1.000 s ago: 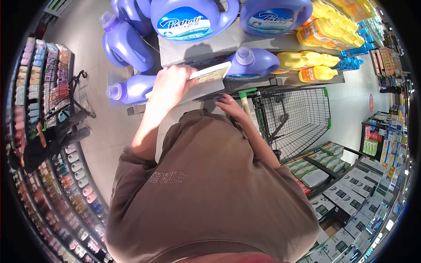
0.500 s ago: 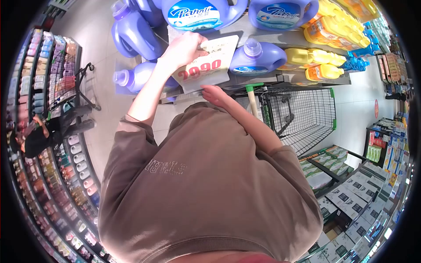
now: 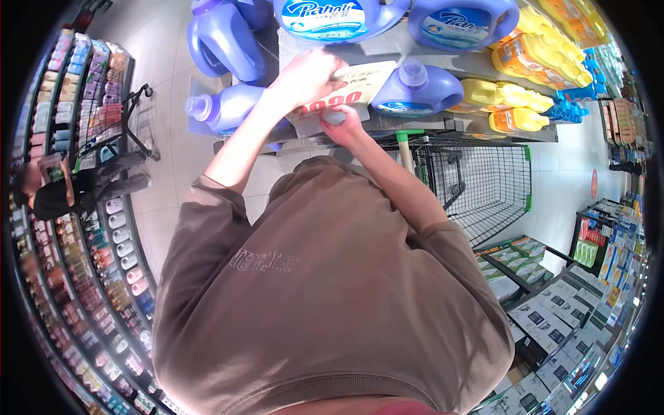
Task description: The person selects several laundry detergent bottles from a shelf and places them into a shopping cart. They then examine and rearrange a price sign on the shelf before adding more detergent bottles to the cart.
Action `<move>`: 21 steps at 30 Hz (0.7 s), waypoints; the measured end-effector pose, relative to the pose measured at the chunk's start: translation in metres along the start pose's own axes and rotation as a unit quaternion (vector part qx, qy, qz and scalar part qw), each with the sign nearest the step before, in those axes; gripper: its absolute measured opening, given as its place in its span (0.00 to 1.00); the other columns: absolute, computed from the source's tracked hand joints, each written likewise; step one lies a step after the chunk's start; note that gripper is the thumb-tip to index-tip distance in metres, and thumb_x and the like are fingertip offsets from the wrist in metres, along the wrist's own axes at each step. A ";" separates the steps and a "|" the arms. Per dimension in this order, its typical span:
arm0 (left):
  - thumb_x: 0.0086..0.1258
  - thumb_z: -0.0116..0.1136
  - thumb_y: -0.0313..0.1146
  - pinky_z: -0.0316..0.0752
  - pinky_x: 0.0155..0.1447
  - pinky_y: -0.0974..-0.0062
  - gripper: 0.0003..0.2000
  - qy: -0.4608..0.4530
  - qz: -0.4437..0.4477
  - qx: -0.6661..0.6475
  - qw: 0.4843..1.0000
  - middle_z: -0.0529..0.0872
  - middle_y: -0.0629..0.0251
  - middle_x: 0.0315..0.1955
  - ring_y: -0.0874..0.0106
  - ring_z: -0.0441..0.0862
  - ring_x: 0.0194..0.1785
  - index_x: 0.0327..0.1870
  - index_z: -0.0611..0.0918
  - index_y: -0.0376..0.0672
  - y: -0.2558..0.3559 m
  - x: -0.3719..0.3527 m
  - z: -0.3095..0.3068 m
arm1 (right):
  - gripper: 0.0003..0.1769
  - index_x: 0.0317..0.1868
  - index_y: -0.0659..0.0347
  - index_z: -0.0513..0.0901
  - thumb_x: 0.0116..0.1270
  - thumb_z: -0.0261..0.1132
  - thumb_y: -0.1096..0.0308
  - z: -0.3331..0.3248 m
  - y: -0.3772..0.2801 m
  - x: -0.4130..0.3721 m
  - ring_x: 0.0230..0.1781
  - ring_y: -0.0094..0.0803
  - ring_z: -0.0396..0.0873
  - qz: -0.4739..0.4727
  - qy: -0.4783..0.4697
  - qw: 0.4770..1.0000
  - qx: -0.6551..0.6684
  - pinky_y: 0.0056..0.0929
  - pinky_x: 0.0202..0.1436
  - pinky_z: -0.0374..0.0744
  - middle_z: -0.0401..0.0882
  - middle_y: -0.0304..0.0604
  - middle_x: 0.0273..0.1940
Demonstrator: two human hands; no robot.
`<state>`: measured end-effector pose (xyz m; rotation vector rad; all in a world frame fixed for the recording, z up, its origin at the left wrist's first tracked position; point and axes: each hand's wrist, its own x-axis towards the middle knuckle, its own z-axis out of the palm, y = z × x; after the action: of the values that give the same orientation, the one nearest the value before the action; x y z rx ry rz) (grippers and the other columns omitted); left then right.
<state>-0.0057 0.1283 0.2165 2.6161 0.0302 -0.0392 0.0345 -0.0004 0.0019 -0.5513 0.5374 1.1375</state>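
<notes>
A price sign [image 3: 366, 86] with large red digits stands at the front of a shelf of detergent, leaning among purple bottles. My left hand [image 3: 308, 77] grips its upper left part, fingers closed over the face. At the lower edge, the curled fingers and thumb of my right hand [image 3: 342, 126] pinch the sign, covering some of the digits. One purple detergent bottle [image 3: 408, 97] lies just right of the sign; another purple bottle [image 3: 232, 111] lies to the left, partly behind my left forearm.
Larger purple jugs [image 3: 325, 19] stand behind the sign, with yellow bottles [image 3: 529, 59] to the right. A wire shopping cart [image 3: 481, 180] stands at my right. Across the left aisle, a person [image 3: 59, 197] is beside another cart [image 3: 104, 124] and stocked shelves.
My right hand has moved up from just below the sign onto its lower edge, its fingers now closing there. My left hand still holds the sign; the view has shifted slightly.
</notes>
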 end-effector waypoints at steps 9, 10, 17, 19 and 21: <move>0.49 0.72 0.34 0.76 0.47 0.66 0.20 0.235 0.030 0.104 0.966 0.84 0.63 0.38 0.61 0.82 0.43 0.45 0.81 0.44 0.030 -0.034 0.005 | 0.27 0.63 0.64 0.65 0.67 0.61 0.66 -0.037 -0.047 -0.108 0.54 0.37 0.75 -0.201 0.066 0.889 -0.407 0.35 0.61 0.73 0.71 0.52 0.59; 0.48 0.73 0.31 0.76 0.47 0.66 0.20 0.336 0.059 0.087 0.936 0.84 0.62 0.37 0.60 0.81 0.42 0.43 0.80 0.42 0.036 -0.041 0.005 | 0.26 0.62 0.65 0.66 0.67 0.62 0.66 -0.034 -0.062 -0.126 0.53 0.34 0.76 -0.255 0.069 0.850 -0.455 0.32 0.60 0.73 0.73 0.52 0.58; 0.55 0.66 0.21 0.75 0.38 0.77 0.10 0.304 0.047 -0.238 0.921 0.79 0.61 0.32 0.74 0.78 0.33 0.37 0.78 0.39 0.048 -0.084 0.096 | 0.28 0.57 0.64 0.72 0.53 0.64 0.80 -0.017 -0.173 -0.188 0.51 0.43 0.78 -0.616 0.184 0.449 -0.621 0.35 0.53 0.76 0.78 0.51 0.49; 0.60 0.65 0.25 0.77 0.40 0.76 0.17 0.170 -0.038 -0.390 0.905 0.77 0.58 0.44 0.73 0.79 0.39 0.48 0.74 0.37 0.032 -0.071 0.144 | 0.29 0.57 0.63 0.72 0.51 0.64 0.81 -0.014 -0.194 -0.179 0.51 0.46 0.77 -0.620 0.180 0.375 -0.665 0.37 0.55 0.75 0.77 0.52 0.50; 0.61 0.65 0.27 0.79 0.42 0.75 0.21 0.118 -0.073 -0.436 0.889 0.76 0.55 0.49 0.70 0.80 0.43 0.54 0.71 0.35 0.023 -0.050 0.175 | 0.30 0.57 0.63 0.72 0.49 0.62 0.82 -0.013 -0.213 -0.165 0.52 0.54 0.75 -0.599 0.139 0.299 -0.730 0.40 0.57 0.73 0.76 0.54 0.50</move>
<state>-0.0588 0.0197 0.0785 1.6959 0.2676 0.1975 0.1795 -0.1900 0.1277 -2.2591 -0.9277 -0.4200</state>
